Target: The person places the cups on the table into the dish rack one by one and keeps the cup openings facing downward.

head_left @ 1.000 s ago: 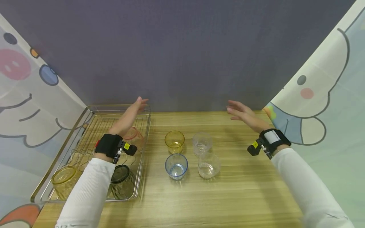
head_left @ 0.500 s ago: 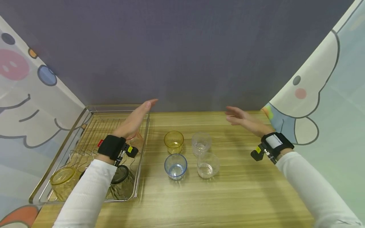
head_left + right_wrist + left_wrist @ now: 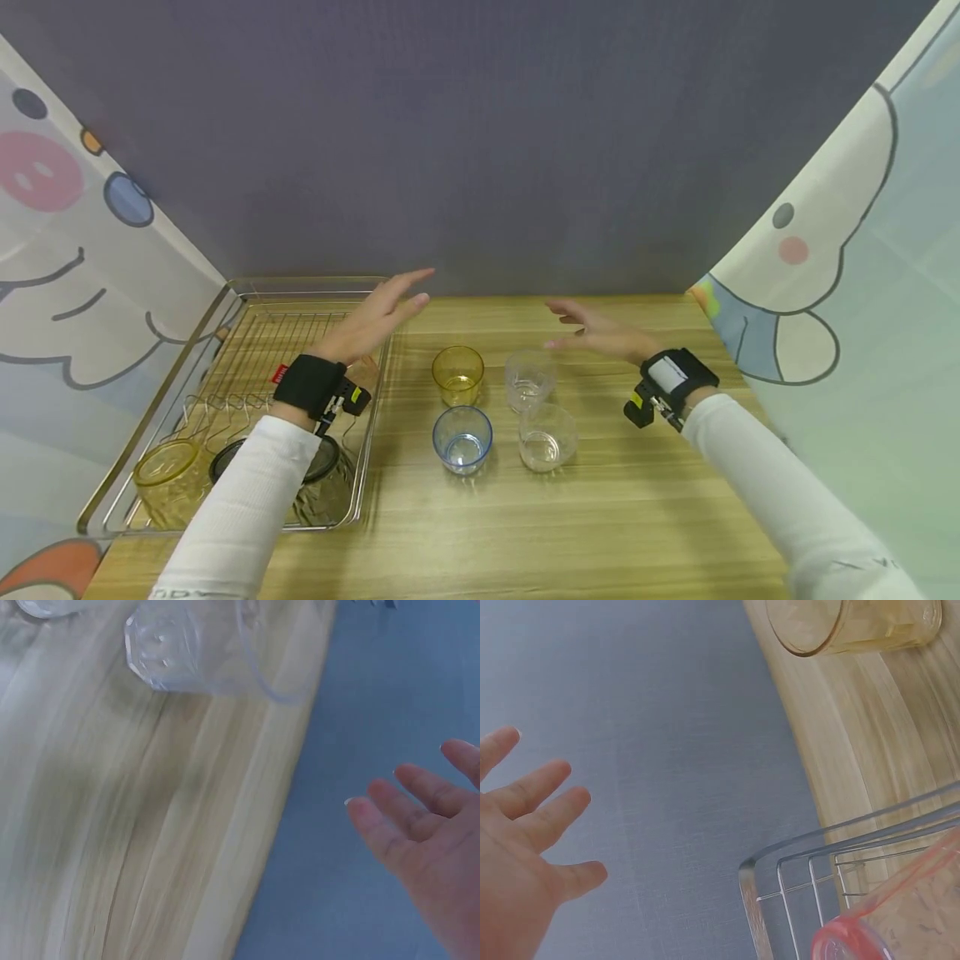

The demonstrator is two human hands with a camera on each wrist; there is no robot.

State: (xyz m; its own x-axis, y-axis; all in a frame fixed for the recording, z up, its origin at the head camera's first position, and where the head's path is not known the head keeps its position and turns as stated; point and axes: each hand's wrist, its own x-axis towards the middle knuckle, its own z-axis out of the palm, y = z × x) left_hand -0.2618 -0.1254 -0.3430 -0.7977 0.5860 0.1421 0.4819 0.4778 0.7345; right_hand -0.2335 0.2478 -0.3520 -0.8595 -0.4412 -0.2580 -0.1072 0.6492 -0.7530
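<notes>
My left hand (image 3: pixel 375 317) hovers above the right side of the wire rack with its fingers spread, holding nothing. My right hand (image 3: pixel 596 331) is in the air, fingers extended, its thumb overlapping the rim of the rear clear glass (image 3: pixel 528 383) in the head view. In front of that glass stands another clear glass (image 3: pixel 548 442). To their left stand an amber glass (image 3: pixel 458 377) and, nearer me, a blue-rimmed glass (image 3: pixel 462 442). All four places are upright on the wooden table. A pink glass (image 3: pixel 922 915) lies tilted in the rack, partly behind my left wrist.
The metal wire rack (image 3: pixel 382 367) takes up the table's left side. In its near part a yellow glass (image 3: pixel 168 475) and dark glasses (image 3: pixel 330 483) stand upside down, partly behind my left sleeve. A grey wall (image 3: pixel 480 150) borders the back, with printed cloth on both sides.
My left hand has moved right, its thumb now apart from the fingers. My right hand has moved left and slightly down, toward the rear clear glass. The glasses have stayed put.
</notes>
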